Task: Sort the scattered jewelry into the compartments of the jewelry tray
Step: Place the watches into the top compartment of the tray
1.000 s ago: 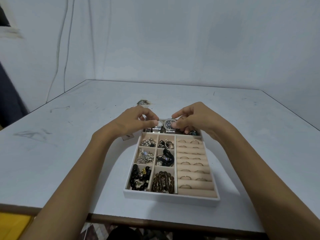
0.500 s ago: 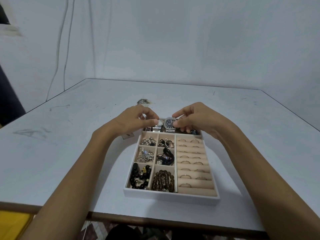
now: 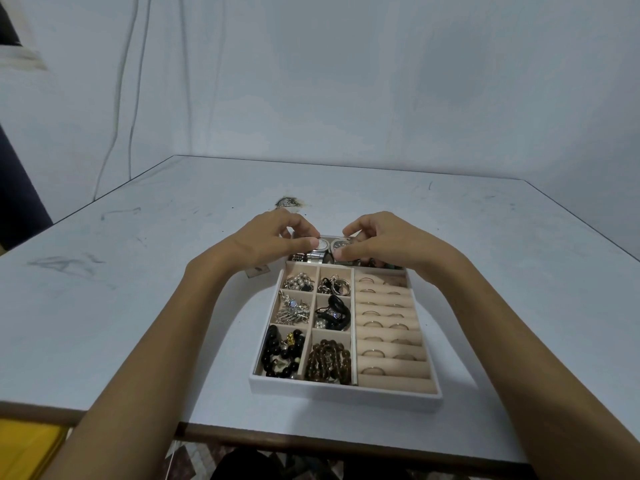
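A white jewelry tray (image 3: 343,389) with beige compartments lies on the table in front of me. Its left cells hold silver pieces, black pieces, black beads (image 3: 282,351) and brown beads (image 3: 329,362). The right section holds rows of rings (image 3: 384,323). In the far compartment two watches stand side by side. My left hand (image 3: 273,240) pinches the silver watch (image 3: 320,249). My right hand (image 3: 377,240) pinches the dark-faced watch (image 3: 341,245). Both hands hide most of that far compartment.
The grey-white table (image 3: 138,306) has scuff marks at the left and a small dark scrap (image 3: 289,202) beyond my hands. A small tag (image 3: 258,270) lies at the tray's far left corner. White wall behind, cables at the left.
Both hands stay at the far compartment on the two watches. Only the fingers shifted slightly; the watches sit about where they were.
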